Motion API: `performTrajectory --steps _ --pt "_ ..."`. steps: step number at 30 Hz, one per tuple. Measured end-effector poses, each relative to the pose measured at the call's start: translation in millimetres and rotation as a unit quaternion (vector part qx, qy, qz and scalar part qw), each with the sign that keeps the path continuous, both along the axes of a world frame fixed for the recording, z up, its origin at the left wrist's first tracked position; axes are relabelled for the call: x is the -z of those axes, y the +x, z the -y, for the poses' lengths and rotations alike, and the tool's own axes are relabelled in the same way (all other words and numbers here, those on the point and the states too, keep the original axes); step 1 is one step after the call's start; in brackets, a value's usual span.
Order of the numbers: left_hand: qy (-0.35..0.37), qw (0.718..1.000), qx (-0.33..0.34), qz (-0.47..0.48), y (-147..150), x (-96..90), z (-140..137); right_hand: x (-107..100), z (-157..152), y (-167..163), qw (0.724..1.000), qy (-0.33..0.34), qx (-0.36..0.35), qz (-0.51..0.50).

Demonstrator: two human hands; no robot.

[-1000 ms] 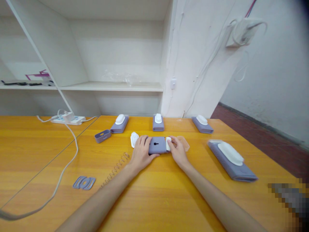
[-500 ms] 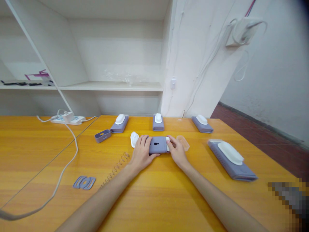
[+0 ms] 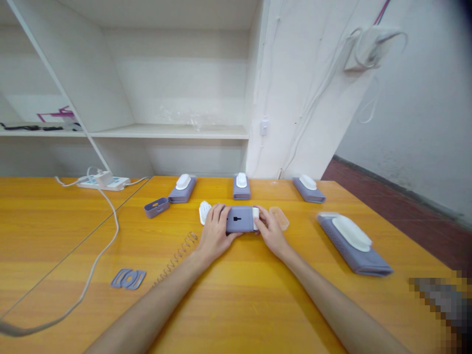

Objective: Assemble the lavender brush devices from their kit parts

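A purple-grey plastic case [image 3: 241,225] with a black slot in its top face lies between my hands. My left hand [image 3: 215,230] is closed around its left end, thumb along the near side. At the right end sits a small white piece [image 3: 255,219], and the fingers and thumb of my right hand [image 3: 271,230] pinch it. Whether this piece is inside the case or only against it, I cannot tell. Just left of my left hand lies a white ribbed part [image 3: 205,212]. A translucent oval tray [image 3: 279,218] is beyond my right hand.
Several purple-grey cases with white tops stand around, such as one at the right [image 3: 354,244]. At left are an oval ring part [image 3: 157,207], a flat slotted plate [image 3: 129,279], a coil spring [image 3: 179,255] and a power strip [image 3: 105,182] with a trailing cable [image 3: 96,265].
The case has shifted very slightly left and away from me, together with my hands. A little more of the white piece shows at its right end.
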State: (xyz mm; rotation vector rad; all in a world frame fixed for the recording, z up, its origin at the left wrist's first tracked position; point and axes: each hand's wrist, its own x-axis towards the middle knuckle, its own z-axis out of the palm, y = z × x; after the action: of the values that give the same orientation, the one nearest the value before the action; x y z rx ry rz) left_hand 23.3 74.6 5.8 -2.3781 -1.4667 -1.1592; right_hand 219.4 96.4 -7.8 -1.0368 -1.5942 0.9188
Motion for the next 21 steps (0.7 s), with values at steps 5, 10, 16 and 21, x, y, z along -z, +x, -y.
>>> performTrajectory --steps 5,10,16,21 --pt "0.004 1.000 -0.003 0.010 -1.1 0.6 -0.4 -5.6 9.5 -4.8 0.998 0.019 -0.044 0.046" --pt "0.009 1.000 -0.003 0.008 -0.9 0.6 0.2 -7.0 7.2 -4.6 0.998 0.002 -0.044 0.041" --pt "0.020 1.000 -0.002 0.003 -1.0 0.1 1.3 -8.9 6.9 -2.4 0.998 0.001 -0.052 0.029" --pt "0.020 1.000 0.003 -0.003 -1.1 -0.2 1.9 -6.7 5.4 -0.5 0.998 0.009 -0.035 0.055"
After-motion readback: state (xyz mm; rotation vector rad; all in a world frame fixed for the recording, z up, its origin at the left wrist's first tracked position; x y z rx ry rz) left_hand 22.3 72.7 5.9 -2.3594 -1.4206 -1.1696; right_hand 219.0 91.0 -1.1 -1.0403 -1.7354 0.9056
